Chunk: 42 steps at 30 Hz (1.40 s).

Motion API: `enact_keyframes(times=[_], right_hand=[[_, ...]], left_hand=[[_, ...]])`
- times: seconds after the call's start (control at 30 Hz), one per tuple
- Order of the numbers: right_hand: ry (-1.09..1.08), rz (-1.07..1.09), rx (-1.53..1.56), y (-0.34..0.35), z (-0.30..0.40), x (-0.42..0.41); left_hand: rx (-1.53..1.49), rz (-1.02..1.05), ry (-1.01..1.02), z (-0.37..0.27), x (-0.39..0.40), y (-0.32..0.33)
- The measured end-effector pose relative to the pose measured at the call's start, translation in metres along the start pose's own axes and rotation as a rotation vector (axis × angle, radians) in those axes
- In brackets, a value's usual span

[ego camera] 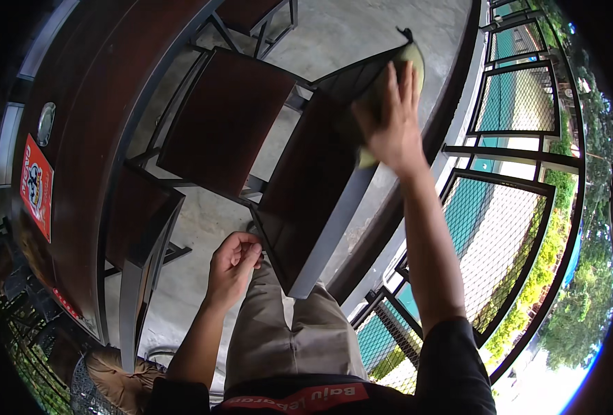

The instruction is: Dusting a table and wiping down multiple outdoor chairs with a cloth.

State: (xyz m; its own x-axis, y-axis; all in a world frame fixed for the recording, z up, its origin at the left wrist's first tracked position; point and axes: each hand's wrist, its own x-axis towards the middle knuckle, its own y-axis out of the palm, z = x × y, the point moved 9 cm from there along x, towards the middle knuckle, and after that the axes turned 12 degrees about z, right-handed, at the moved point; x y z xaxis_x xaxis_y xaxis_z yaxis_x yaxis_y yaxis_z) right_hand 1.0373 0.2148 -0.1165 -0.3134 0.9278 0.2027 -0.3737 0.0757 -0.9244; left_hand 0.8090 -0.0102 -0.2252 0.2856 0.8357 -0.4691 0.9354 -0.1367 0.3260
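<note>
A chair with a dark brown back panel (306,197) and a grey metal frame (332,228) stands right before me. My right hand (397,119) lies with fingers spread over a yellow-green cloth (416,59), pressing it to the far upper edge of the back panel. Part of the cloth is hidden under the palm, and a dark cord-like end sticks up from it. My left hand (236,262) is half curled beside the near left edge of the chair frame; whether it touches or grips the frame cannot be made out. The brown seat (226,122) extends to the left.
A long dark wooden table (86,119) runs along the left, bearing a red printed sign (37,189) and a round metal ashtray-like dish (46,123). Another chair (143,223) is tucked against it. A metal mesh railing (498,244) borders the right side.
</note>
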Motion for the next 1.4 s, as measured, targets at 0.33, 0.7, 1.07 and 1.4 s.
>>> enact_keyframes(times=[0.33,0.7,1.07,1.4], right_hand=[[0.055,0.441,0.072,0.024,0.122,-0.133],[0.113,-0.018,-0.108,-0.003,-0.065,0.063],[-0.060,0.399,0.425,0.014,0.142,-0.148],[0.180,-0.214,0.756,0.001,0.066,-0.127]], left_hand=[[0.006,-0.175,0.030,0.001,-0.013,-0.027],[-0.025,-0.094,0.009,0.015,0.002,-0.015],[0.208,0.221,0.342,-0.061,0.019,0.063],[0.484,0.305,0.518,-0.087,0.135,0.108]])
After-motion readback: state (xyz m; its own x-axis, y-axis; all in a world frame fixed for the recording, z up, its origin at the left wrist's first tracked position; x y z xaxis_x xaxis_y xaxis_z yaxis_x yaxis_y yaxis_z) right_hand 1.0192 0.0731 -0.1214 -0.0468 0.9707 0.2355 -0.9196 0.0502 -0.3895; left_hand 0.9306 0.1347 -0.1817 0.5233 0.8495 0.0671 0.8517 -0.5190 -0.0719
